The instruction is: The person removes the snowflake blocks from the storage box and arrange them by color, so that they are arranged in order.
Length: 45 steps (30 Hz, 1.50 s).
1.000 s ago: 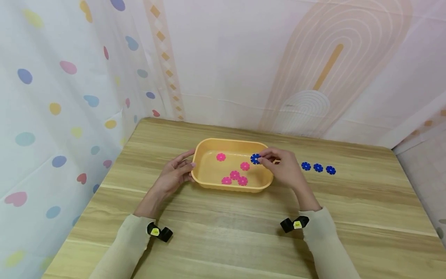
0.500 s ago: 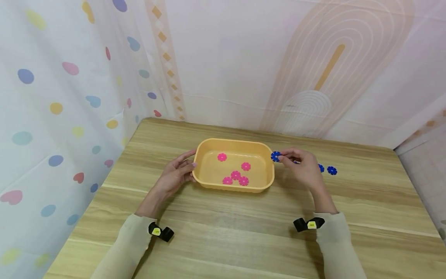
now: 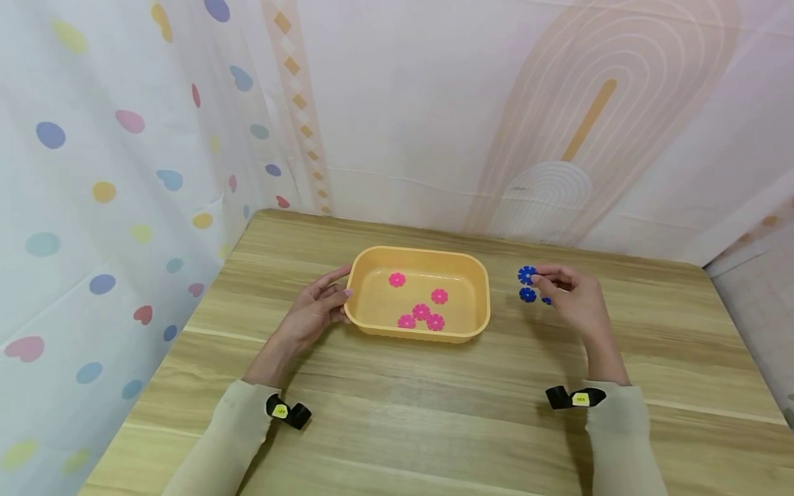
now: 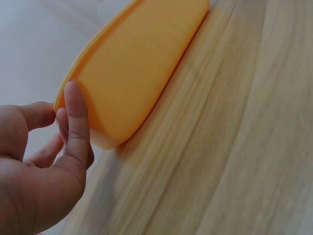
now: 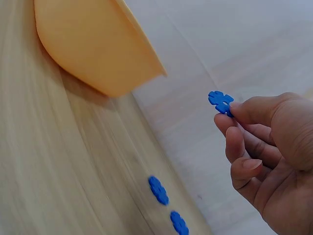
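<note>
My right hand (image 3: 573, 296) pinches a blue snowflake disc (image 3: 527, 275) between thumb and fingertips, held above the table right of the yellow plastic tray (image 3: 417, 252). In the right wrist view the held disc stands tilted, its notched edge facing out. Under it lies another blue disc (image 3: 527, 295), with one more blue disc (image 3: 546, 300) partly hidden by the hand. At the tray's left end, my left hand (image 3: 314, 308) grips the rim, thumb and fingers meeting it in the left wrist view. Several pink snowflake discs (image 3: 421, 312) lie inside the tray, some overlapping.
The wooden table (image 3: 397, 413) runs back to a patterned curtain (image 3: 397, 138). A dotted curtain (image 3: 124, 207) hangs along the left side. Black wrist cameras (image 3: 577, 398) sit on both sleeves.
My right hand has moved right with the blue disc, from over the tray's right end to above the row of blue discs. The left hand stays at the tray.
</note>
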### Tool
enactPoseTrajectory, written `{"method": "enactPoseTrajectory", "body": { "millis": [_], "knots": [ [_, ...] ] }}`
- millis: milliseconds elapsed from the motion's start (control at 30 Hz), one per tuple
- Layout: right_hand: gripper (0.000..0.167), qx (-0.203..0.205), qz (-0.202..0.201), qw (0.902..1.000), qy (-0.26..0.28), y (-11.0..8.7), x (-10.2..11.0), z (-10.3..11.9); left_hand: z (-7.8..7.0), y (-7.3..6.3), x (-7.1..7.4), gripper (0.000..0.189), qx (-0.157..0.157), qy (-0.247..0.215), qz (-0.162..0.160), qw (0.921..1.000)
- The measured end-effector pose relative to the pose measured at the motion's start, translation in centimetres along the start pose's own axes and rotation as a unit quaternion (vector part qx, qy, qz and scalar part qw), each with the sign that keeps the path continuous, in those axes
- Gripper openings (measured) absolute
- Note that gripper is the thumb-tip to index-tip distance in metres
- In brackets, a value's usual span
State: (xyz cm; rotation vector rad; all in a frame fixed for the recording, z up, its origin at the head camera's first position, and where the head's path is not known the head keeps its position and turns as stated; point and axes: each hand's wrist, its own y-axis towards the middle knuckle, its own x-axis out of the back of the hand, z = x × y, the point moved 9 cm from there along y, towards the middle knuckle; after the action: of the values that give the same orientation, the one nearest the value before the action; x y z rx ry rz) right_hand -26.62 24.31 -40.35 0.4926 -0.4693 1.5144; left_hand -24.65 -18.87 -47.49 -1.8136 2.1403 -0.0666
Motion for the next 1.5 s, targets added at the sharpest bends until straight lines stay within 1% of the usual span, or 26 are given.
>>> {"method": "enactPoseTrajectory", "body": {
  "millis": [300,500,700,1033,1167,1333,1467,1500],
  "knots": [
    [0.041,-0.032,-0.022,0.9992,-0.004,-0.4,2.8,-2.4,0.0,0.0,0.0,0.058,0.000,0.003,-0.001,1.0000],
    [0.043,-0.054,-0.032,0.9978,-0.020,-0.4,4.1,-3.9,0.0,0.0,0.0,0.059,-0.001,0.009,-0.001,1.0000],
    [0.045,-0.087,-0.041,0.9952,-0.018,-0.5,5.3,-5.9,0.0,0.0,0.1,0.059,-0.002,0.008,-0.001,1.0000],
    [0.037,-0.134,-0.056,0.9894,-0.007,-1.2,6.9,-8.8,0.0,0.0,0.1,0.058,0.000,0.013,0.001,0.9999],
    [0.028,-0.150,-0.068,0.9863,0.002,-1.5,7.6,-10.0,0.1,0.0,0.1,0.058,0.000,0.014,0.001,0.9999],
    [0.016,-0.178,-0.080,0.9806,0.017,-2.0,8.5,-11.7,0.1,0.1,0.0,0.057,0.004,0.015,0.000,0.9999],
    [0.013,-0.206,-0.087,0.9743,0.030,-2.1,9.0,-12.9,0.1,0.1,0.1,0.057,0.007,0.013,-0.003,0.9999],
    [0.017,-0.212,-0.088,0.9728,0.030,-2.2,9.1,-13.3,0.1,0.1,0.1,0.057,0.007,0.012,-0.003,0.9999]
  ]
}}
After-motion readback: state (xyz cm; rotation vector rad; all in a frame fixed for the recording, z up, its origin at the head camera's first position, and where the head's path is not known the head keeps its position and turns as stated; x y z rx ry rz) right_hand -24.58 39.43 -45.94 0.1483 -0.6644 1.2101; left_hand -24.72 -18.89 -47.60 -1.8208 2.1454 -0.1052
